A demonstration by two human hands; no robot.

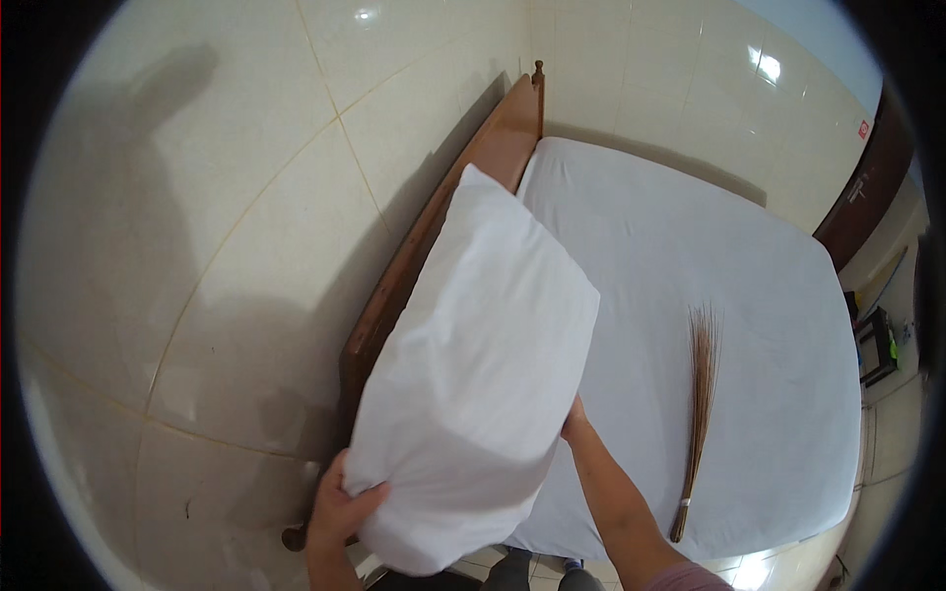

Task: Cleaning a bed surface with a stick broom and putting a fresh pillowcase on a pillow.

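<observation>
A white pillow (480, 354) is held up in front of me, over the bed's near end beside the wooden headboard (510, 133). My left hand (344, 495) grips its lower left edge, with the thumb on top of the cloth. At the pillow's right edge is my right hand (575, 421), its fingers hidden beneath the pillow. A white fitted sheet covers the mattress (635, 244). On the sheet, to the right of my right arm, lies a broom of thin brown sticks (698, 414), bound near its narrow end.
Tiled walls (259, 185) stand behind the headboard and along the bed's far side. A dark wooden door or frame (872, 177) is at the right, with a black-framed object (879, 347) beyond the bed. My legs are at the bed's near edge.
</observation>
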